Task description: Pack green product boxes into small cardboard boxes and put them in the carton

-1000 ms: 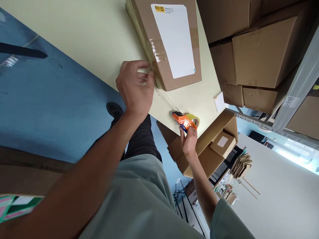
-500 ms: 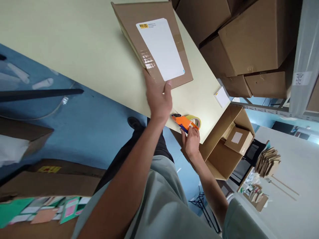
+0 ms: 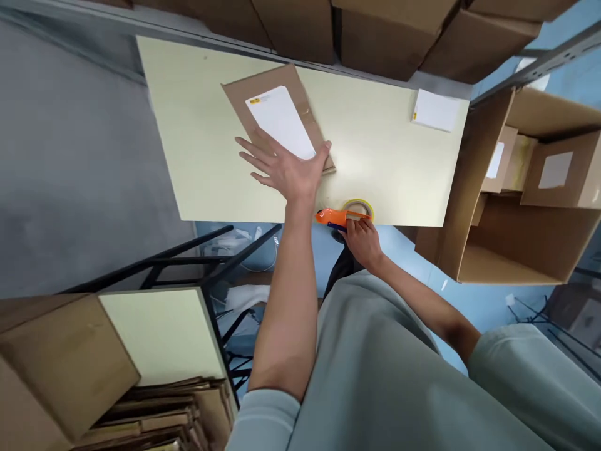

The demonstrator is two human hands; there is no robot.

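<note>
A flat brown cardboard parcel [image 3: 307, 116] with a large white label [image 3: 282, 119] lies on the cream table [image 3: 385, 163], tilted to the left. My left hand [image 3: 293, 169] is over its near end with fingers spread wide and thumb out; whether the palm presses on the parcel I cannot tell. At the table's front edge, my right hand [image 3: 362, 243] is closed around an orange tape dispenser [image 3: 335, 217] with a dark blue part below. A yellow-edged roll of tape [image 3: 359, 205] sits in the dispenser.
A stack of white labels [image 3: 436, 111] lies at the table's back right. Beyond the right end, a large open carton [image 3: 511, 241] holds several boxes. Shelved cartons [image 3: 382, 41] line the back edge. Behind me on the left are folded cardboard sheets [image 3: 154, 419] and a box [image 3: 70, 351].
The parcel, tipped up in my left hand before, now rests lower on the table. My left fingers have let go and spread. The camera view has turned; my right hand keeps the dispenser.
</note>
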